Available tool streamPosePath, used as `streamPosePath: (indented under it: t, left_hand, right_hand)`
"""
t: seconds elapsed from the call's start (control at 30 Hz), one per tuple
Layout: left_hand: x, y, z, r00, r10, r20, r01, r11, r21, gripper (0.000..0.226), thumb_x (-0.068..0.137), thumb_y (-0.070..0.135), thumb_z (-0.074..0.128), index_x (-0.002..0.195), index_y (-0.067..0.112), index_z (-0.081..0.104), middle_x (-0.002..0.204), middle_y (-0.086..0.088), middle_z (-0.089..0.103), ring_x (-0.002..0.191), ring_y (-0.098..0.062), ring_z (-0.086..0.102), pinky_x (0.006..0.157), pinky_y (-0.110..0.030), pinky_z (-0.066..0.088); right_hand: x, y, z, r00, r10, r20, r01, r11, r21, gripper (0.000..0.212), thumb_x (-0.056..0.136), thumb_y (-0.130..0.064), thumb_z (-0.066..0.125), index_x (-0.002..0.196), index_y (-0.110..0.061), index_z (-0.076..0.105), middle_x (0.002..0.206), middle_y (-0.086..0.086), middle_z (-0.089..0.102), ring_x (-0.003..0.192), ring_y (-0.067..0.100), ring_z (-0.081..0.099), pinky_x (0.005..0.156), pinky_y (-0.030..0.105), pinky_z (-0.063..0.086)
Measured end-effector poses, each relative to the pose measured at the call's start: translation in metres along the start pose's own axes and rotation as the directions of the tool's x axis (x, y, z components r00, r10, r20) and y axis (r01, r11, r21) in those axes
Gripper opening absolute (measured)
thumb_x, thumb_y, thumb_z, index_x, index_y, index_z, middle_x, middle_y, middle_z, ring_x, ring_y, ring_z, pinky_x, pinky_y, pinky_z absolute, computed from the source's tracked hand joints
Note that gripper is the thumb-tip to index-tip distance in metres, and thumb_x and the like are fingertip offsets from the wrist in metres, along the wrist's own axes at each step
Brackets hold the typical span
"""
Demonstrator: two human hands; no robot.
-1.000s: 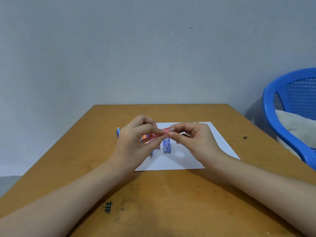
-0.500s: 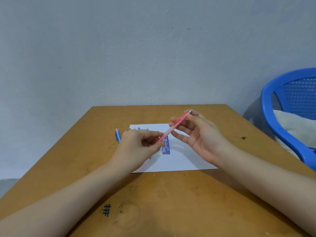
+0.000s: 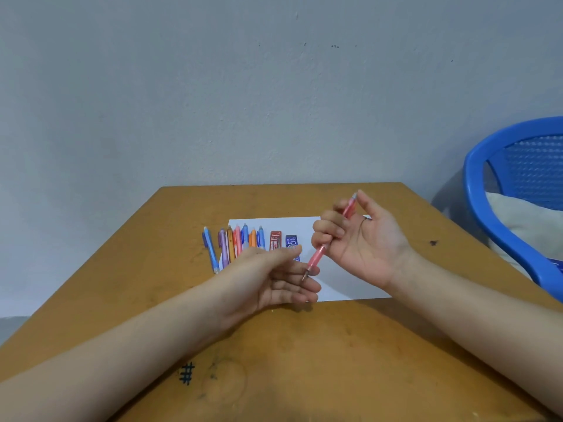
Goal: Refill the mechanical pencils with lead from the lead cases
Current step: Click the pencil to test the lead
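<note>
The pink mechanical pencil (image 3: 330, 239) is gripped by the curled fingers of the right hand (image 3: 359, 242), its tip angled down over the open, empty left hand (image 3: 274, 278). Behind, pencils (image 3: 234, 243) and 2 lead cases (image 3: 283, 241) are laid on paper (image 3: 341, 278) on the desk (image 3: 304, 360).
</note>
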State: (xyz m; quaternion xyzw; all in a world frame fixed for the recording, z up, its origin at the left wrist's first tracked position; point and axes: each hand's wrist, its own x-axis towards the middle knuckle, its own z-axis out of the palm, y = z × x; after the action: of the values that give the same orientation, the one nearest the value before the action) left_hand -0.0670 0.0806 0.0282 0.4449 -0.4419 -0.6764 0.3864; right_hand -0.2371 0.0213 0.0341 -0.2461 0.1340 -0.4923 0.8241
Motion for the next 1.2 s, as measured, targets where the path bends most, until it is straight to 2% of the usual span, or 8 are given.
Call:
streamPosePath:
  t: [0.1, 0.27, 0.43, 0.67, 1.2]
  left_hand:
    - [-0.0032, 0.0036, -0.0013, 0.99, -0.114, 0.079, 0.118, 0.992, -0.049, 0.054, 0.081, 0.041, 0.054, 0.09, -0.009, 0.072, 0.087, -0.028, 0.069, 0.071, -0.031, 0.07, 0.063, -0.027, 0.059]
    - [-0.0062, 0.0061, -0.0017, 0.954, -0.196, 0.226, 0.203, 0.979, -0.005, 0.074, 0.081, 0.054, 0.045, 0.102, -0.012, 0.068, 0.095, -0.03, 0.068, 0.078, -0.033, 0.07, 0.065, -0.028, 0.058]
    - [-0.0067, 0.0071, -0.0016, 0.932, -0.209, 0.297, 0.212, 0.977, 0.023, 0.08, 0.078, 0.059, 0.043, 0.106, -0.013, 0.066, 0.097, -0.031, 0.067, 0.08, -0.033, 0.069, 0.069, -0.029, 0.058]
    - [-0.0061, 0.006, -0.0023, 0.922, -0.208, 0.328, 0.209, 0.977, 0.032, 0.081, 0.077, 0.059, 0.043, 0.106, -0.013, 0.065, 0.097, -0.031, 0.066, 0.081, -0.033, 0.069, 0.066, -0.028, 0.057]
    - [-0.0057, 0.0054, -0.0042, 0.915, -0.207, 0.348, 0.206, 0.978, 0.039, 0.083, 0.077, 0.06, 0.044, 0.108, -0.015, 0.063, 0.097, -0.031, 0.066, 0.081, -0.034, 0.068, 0.066, -0.029, 0.057]
  right_hand:
    - [-0.0026, -0.001, 0.001, 1.0, 0.001, -0.031, 0.0, 1.0, 0.019, 0.053, 0.091, -0.051, 0.036, 0.051, -0.016, 0.034, 0.05, -0.001, 0.021, 0.046, 0.015, 0.019, 0.045, 0.025, 0.028]
    - [-0.0063, -0.0013, 0.0019, 0.994, -0.021, -0.11, 0.023, 1.0, 0.018, 0.05, 0.087, -0.047, 0.039, 0.049, -0.022, 0.017, 0.039, -0.002, 0.015, 0.043, 0.014, 0.007, 0.04, 0.022, 0.016]
    - [-0.0075, 0.0002, 0.0027, 0.992, -0.031, -0.125, 0.035, 0.999, 0.028, 0.045, 0.081, -0.04, 0.041, 0.048, -0.022, 0.017, 0.039, -0.002, 0.012, 0.041, 0.013, 0.005, 0.037, 0.022, 0.015]
    - [-0.0097, 0.001, 0.0045, 0.985, -0.08, -0.154, 0.08, 0.997, -0.004, 0.039, 0.075, -0.031, 0.041, 0.044, -0.018, 0.02, 0.049, -0.005, 0.005, 0.042, 0.013, 0.004, 0.036, 0.022, 0.013]
    - [-0.0087, -0.0002, 0.0037, 0.983, -0.078, -0.167, 0.085, 0.996, 0.032, 0.045, 0.081, -0.036, 0.039, 0.044, -0.018, 0.022, 0.049, -0.005, 0.006, 0.042, 0.013, 0.004, 0.038, 0.022, 0.012]
